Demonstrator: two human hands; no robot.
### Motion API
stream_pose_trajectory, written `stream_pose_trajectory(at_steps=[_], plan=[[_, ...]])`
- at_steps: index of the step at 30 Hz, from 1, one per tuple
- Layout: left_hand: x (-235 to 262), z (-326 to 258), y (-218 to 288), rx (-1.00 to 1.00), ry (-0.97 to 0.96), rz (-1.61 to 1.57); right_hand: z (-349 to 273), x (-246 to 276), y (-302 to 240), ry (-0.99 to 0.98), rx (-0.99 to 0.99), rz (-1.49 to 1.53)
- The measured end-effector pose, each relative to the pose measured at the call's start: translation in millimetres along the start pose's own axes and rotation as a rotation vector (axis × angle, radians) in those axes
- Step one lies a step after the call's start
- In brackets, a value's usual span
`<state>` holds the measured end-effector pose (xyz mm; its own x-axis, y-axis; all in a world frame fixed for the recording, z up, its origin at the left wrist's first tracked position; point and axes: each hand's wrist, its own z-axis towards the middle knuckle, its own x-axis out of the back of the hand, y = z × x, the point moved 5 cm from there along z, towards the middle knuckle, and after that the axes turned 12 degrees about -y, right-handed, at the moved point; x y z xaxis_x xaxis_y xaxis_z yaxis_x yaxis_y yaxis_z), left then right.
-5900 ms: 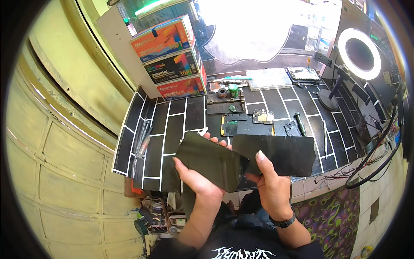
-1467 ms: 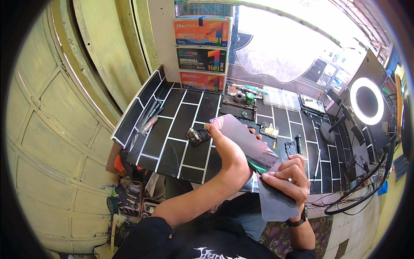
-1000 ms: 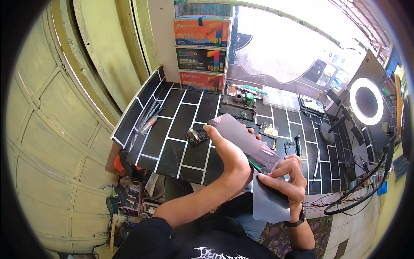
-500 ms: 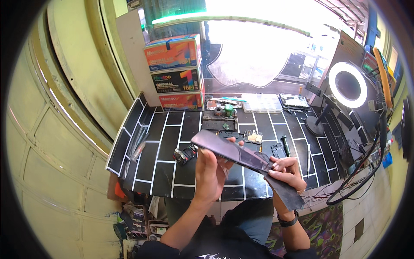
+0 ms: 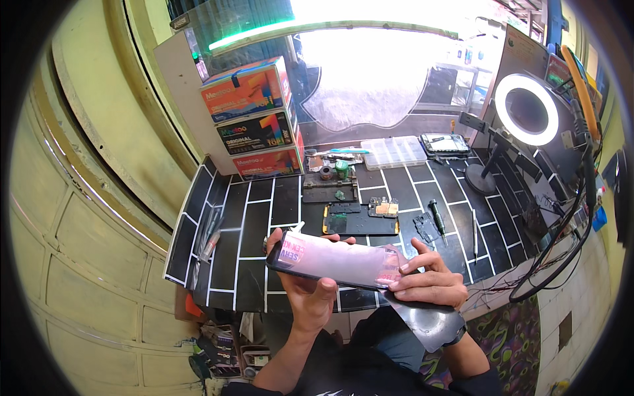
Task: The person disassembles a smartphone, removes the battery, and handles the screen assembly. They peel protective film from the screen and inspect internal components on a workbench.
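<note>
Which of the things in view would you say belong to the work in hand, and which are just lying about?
In hand:
left hand gripping the flat dark panel
right hand on the film sheet

Lying about:
stacked boxes
ring light
screwdriver
clear parts box
opened phone on the tiled table

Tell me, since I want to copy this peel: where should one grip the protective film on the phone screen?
At the film's loose end by the panel's right edge, coming from the right, as the right hand does. That end has already lifted and hangs free below, while the left hand steadies the panel's long edges.
</note>
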<state>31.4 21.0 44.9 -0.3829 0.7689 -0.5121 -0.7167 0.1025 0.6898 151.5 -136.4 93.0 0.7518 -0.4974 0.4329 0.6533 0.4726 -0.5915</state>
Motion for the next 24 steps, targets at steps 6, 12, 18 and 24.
stream_pose_trajectory(at_steps=[6, 12, 18, 24], plan=[[-3, -1, 5, -0.033, -0.008, 0.010, 5, -1, -5, -0.033, -0.014, 0.045], [-7, -3, 9, -0.057, 0.012, -0.085, 7, -2, -8, -0.032, 0.000, 0.044], [-9, -4, 10, -0.063, 0.008, 0.034, 6, -2, -6, -0.016, 0.003, 0.076], [-8, 0, 6, 0.048, -0.043, -0.079, 8, -1, -6, 0.064, 0.006, 0.151]])
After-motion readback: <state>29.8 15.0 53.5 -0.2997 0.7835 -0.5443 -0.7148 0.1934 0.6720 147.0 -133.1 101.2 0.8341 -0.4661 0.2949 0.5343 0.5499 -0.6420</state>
